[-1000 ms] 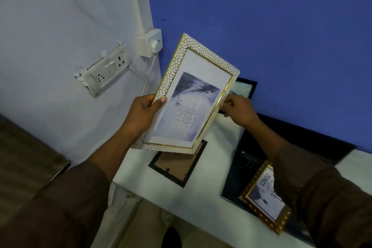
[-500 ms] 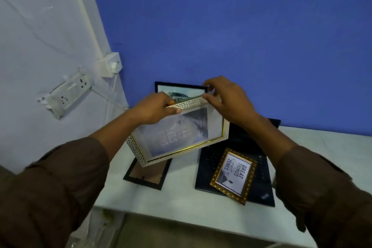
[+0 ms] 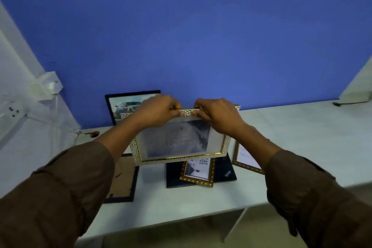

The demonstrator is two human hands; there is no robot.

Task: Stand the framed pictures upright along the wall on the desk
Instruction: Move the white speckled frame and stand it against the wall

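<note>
White frame turned landscape, carried toward the wall

Both hands, left hand point(image 3: 159, 111) and right hand point(image 3: 218, 116), now pinch the white frame point(image 3: 179, 143) by its top edge above the tabletop point(image 3: 302, 137), beside the black frame point(image 3: 128, 104) already standing; setting down likely comes next

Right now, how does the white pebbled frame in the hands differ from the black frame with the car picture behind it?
The white pebbled frame is held above the desk by the left hand and right hand at its top edge; the black frame stands upright against the blue wall, untouched. The white frame has a textured border with gold trim; the black one is thin and plain. The white frame looks wider. Both face the camera in landscape orientation.
</note>
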